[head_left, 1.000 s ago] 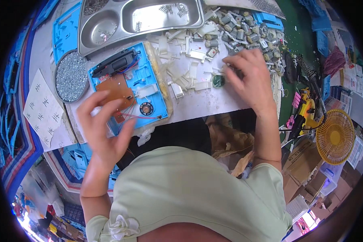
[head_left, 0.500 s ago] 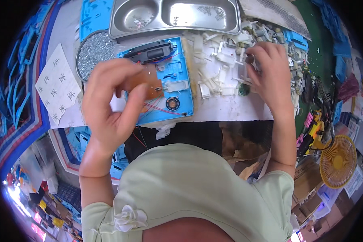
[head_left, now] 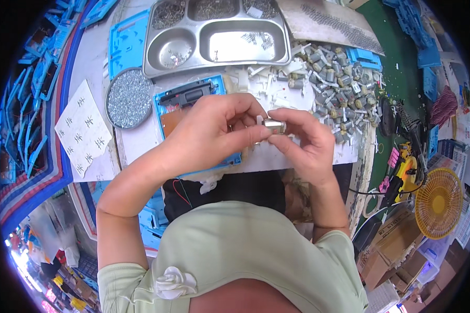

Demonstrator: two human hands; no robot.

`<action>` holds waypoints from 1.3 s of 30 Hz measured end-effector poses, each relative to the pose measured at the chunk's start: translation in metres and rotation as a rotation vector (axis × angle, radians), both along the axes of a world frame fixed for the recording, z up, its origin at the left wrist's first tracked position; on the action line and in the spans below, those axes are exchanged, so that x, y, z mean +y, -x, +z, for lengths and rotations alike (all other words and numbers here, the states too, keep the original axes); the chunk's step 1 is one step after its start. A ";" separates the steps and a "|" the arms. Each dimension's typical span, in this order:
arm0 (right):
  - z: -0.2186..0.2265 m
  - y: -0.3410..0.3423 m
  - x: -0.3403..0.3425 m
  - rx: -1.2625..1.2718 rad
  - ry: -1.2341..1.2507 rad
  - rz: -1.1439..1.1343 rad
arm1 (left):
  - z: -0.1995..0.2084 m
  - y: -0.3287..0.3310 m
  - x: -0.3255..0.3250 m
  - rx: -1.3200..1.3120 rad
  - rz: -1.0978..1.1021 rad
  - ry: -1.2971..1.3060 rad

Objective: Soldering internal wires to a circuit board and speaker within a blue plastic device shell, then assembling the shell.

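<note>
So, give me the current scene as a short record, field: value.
left hand: fingertips at left end of silver part
right hand: pinching silver part's right end
case: blue, partly hidden by left hand and forearm
on case: black module, brown board
tray: metal, compartmented, beyond case
dish: round, full of silver bits, left of case
pile: grey parts, on the right
paper: white, hand-marked, far left

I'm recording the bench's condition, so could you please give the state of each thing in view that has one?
Small silver part: held
Left hand: gripping that part
Right hand: gripping it too
Blue casing: open, partly hidden
Round dish: filled with metal pieces
Metal tray: uncovered, holding small parts
Grey cylindrical parts: loosely heaped
Paper: marked
</note>
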State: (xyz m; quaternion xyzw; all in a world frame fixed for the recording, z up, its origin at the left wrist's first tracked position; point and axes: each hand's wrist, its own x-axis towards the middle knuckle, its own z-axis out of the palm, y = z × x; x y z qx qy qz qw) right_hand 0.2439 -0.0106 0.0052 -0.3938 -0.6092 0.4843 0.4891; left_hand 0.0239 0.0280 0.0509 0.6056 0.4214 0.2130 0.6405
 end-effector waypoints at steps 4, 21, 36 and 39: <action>-0.003 -0.003 -0.008 0.406 0.444 0.057 | -0.004 -0.011 0.002 0.126 -0.056 -0.563; -0.009 -0.041 -0.003 0.494 0.395 -0.066 | -0.056 -0.129 0.223 0.643 0.137 -0.871; -0.010 -0.065 -0.025 0.251 0.322 -0.231 | -0.083 -0.146 0.224 0.521 0.304 -1.096; -0.014 -0.075 -0.020 0.019 0.247 -0.269 | -0.074 -0.145 0.217 0.543 0.263 -1.235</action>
